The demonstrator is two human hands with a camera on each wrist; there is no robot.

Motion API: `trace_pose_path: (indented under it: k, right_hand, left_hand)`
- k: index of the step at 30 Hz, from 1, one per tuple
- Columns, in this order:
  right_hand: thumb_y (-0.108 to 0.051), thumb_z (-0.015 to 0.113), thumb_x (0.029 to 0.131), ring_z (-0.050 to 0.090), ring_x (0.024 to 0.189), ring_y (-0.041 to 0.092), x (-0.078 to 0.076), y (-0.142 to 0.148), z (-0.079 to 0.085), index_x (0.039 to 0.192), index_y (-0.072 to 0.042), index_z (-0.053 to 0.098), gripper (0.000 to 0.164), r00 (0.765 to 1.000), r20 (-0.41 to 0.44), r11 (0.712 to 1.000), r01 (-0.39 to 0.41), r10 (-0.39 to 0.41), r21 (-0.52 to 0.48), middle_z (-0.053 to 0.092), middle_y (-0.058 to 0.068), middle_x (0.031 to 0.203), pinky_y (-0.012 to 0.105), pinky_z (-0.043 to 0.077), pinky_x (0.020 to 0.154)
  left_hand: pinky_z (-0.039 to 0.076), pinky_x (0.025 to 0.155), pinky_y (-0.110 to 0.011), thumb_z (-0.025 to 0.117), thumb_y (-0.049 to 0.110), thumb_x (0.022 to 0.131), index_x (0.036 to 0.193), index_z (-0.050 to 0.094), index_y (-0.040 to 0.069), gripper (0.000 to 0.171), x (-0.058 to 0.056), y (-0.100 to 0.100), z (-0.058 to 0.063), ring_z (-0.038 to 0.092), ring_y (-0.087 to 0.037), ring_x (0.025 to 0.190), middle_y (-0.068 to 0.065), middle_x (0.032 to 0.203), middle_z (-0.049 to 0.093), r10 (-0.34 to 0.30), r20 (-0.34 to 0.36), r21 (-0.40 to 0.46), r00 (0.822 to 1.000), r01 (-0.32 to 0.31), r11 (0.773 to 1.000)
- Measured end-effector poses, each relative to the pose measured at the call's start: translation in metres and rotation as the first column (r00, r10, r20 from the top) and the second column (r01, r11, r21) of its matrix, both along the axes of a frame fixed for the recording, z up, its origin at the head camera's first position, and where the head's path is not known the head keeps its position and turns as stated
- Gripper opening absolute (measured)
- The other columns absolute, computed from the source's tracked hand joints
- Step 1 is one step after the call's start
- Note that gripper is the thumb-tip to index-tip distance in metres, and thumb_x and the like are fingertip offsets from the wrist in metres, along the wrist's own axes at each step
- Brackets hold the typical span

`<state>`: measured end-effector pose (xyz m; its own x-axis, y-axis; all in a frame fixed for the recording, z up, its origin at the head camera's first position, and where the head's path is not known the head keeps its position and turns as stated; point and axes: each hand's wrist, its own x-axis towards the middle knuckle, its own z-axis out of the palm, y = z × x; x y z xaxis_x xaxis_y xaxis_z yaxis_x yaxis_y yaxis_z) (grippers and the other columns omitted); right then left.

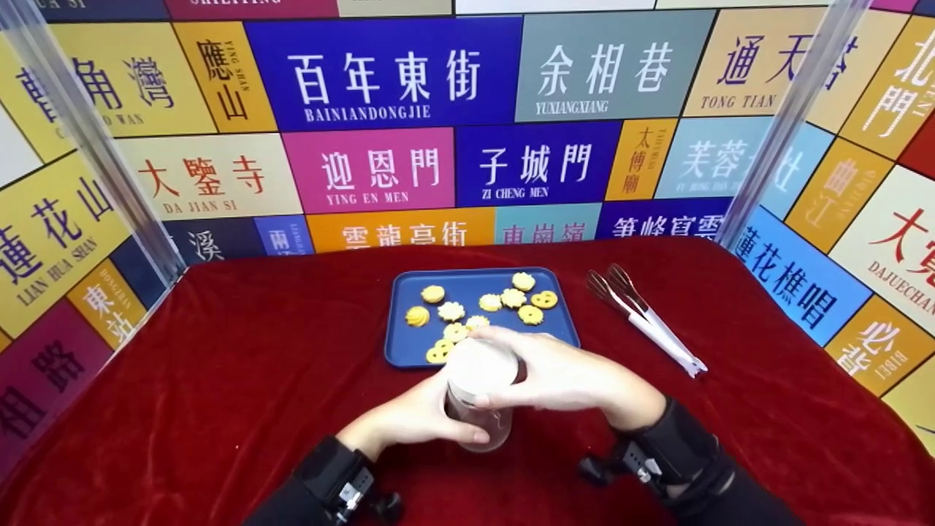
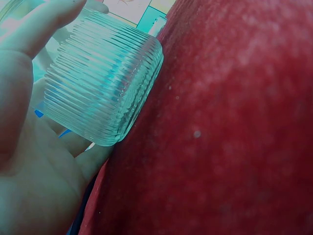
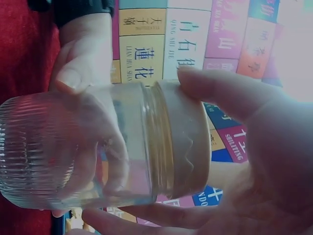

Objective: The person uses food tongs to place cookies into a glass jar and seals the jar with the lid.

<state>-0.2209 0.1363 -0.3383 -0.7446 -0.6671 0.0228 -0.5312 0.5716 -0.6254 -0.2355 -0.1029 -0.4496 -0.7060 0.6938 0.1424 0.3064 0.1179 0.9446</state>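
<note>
A clear ribbed glass jar [image 2: 102,78] with a cream-white lid [image 3: 188,142] is held above the near part of the red cloth. My left hand [image 1: 413,413] wraps around the glass body, its thumb on the near side and its fingers visible through the glass. My right hand [image 1: 566,369] grips the lid from the side between thumb and fingers. The lid sits on the jar's mouth, with glass threads showing below its edge in the right wrist view. Whether the jar's base touches the cloth cannot be told.
Just beyond the hands lies a blue tray [image 1: 475,281] bearing several cookies [image 1: 417,315], partly hidden by the right hand. White-handled tongs [image 1: 639,320] rest on the red cloth [image 1: 256,343] to the tray's right. Sign-covered panels and clear posts border the table.
</note>
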Motion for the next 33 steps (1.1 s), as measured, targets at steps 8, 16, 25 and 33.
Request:
trace_pose_path:
  k: [8,16,25,33]
  right_hand:
    - [-0.058,0.078,0.091,0.054,0.138,0.021,0.000,0.002,0.002,0.164,-0.019,0.041,0.090,1.000,0.011,1.000,-0.014,0.014,0.004,0.057,0.004,0.154,0.049,0.047,0.111]
    - [-0.063,0.084,0.082,0.064,0.123,0.021,0.007,-0.005,0.000,0.156,-0.012,0.043,0.098,0.994,0.016,0.993,0.112,-0.111,-0.033,0.066,0.008,0.138,0.049,0.053,0.102]
    - [-0.068,0.088,0.073,0.067,0.103,0.017,0.017,-0.015,-0.004,0.141,-0.015,0.049,0.095,0.976,-0.030,0.976,0.216,-0.217,-0.036,0.070,0.003,0.119,0.042,0.057,0.088]
    - [-0.071,0.086,0.075,0.066,0.103,0.018,0.018,-0.015,-0.004,0.145,-0.019,0.049,0.095,0.972,-0.082,0.975,0.220,-0.218,0.014,0.069,0.002,0.119,0.043,0.056,0.087]
  left_hand:
    - [0.045,0.116,-0.033,0.091,0.018,0.085,0.158,0.035,0.015,0.092,-0.001,0.000,-0.001,0.058,-0.017,0.132,0.002,0.142,0.059,-0.009,0.000,0.008,1.000,0.009,1.000]
    - [0.044,0.116,-0.033,0.091,0.019,0.086,0.163,0.029,0.018,0.099,-0.001,-0.001,-0.001,0.057,-0.017,0.133,0.003,0.145,0.058,-0.016,0.006,0.014,1.000,0.016,1.000]
    - [0.045,0.113,-0.031,0.090,0.018,0.087,0.161,0.031,0.018,0.095,0.000,-0.001,-0.002,0.059,-0.017,0.129,0.002,0.140,0.061,-0.026,0.017,0.024,1.000,0.026,0.999]
    - [0.045,0.114,-0.031,0.090,0.018,0.086,0.161,0.031,0.017,0.095,0.000,-0.001,-0.001,0.058,-0.017,0.129,0.002,0.141,0.060,-0.025,0.020,0.025,1.000,0.024,0.999]
